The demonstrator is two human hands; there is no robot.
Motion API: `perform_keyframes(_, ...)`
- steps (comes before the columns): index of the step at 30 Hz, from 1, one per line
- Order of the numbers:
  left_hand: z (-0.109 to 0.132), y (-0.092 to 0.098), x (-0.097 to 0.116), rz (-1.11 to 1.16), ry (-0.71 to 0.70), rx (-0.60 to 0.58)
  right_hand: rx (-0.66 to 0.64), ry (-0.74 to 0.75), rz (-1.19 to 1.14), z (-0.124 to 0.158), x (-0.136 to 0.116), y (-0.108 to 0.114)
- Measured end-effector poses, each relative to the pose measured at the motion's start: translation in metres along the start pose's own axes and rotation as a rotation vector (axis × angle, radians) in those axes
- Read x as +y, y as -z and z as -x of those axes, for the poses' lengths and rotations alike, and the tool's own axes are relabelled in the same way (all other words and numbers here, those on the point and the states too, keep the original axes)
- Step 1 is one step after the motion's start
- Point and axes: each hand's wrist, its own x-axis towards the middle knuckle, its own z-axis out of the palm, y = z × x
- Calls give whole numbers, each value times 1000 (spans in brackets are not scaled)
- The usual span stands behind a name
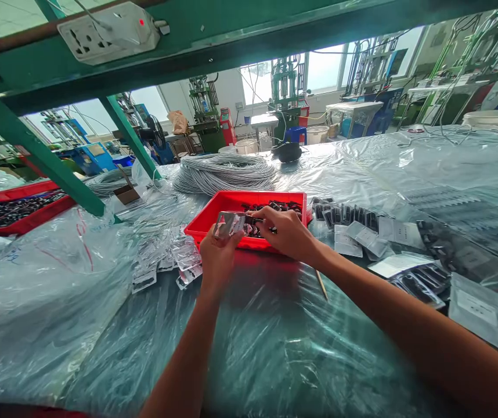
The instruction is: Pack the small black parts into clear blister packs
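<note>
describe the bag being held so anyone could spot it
Find the red tray at the centre. At its near rim the left hand holds a small clear bag, the right hand pinching a black part at its mouth. Unlike the loose bags lying beside it, it is lifted.

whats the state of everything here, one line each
left hand, shut on bag
right hand, shut on part at the bag's mouth
bag, clear, held above the near wall of the tray
tray, red, partly filled with black parts
wire, coiled
power strip, red light on
packed bags, in a row right of tray
loose bags, heaped left of tray
</note>
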Motion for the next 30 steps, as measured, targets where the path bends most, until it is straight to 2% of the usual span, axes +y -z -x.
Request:
perform_keyframes(3, -10, 13, 2, -188, -128, 240, 53, -10, 87, -3, 3, -6)
perform_keyframes(5, -20, 26, 3, -302, -212, 411, 22, -44, 213, -7, 11, 2)
perform_keyframes(7, -32, 41, 3, -369, -243, 560, -95, -152, 363, -10, 23, 23)
perform_keyframes(10, -47, 63, 1, -447, -143, 641, -375, -446, 564, -9, 45, 71)
perform_keyframes(12, -53, 72, 1, -482, -96, 631, -608, -684, 675, -4, 61, 99)
perform_keyframes(14, -54, 77, 3, -489, -105, 619, -687, -762, 707, 3, 75, 116)
perform_keyframes(18, -52, 72, 6, -443, -128, 614, -675, -770, 719, 17, 93, 116)
perform_keyframes(22, -39, 54, 2, -408, -107, 545, -657, -717, 712, 30, 96, 116)
perform_keyframes(24, -30, 43, -1, -418, -170, 437, -640, -667, 651, 36, 89, 123)
perform_keyframes(27, -15, 25, -2, -445, -320, 209, -583, -524, 334, 47, 64, 130)
perform_keyframes(30, -1, 13, 4, -478, -414, -14, -691, -343, -17, 55, 26, 115)
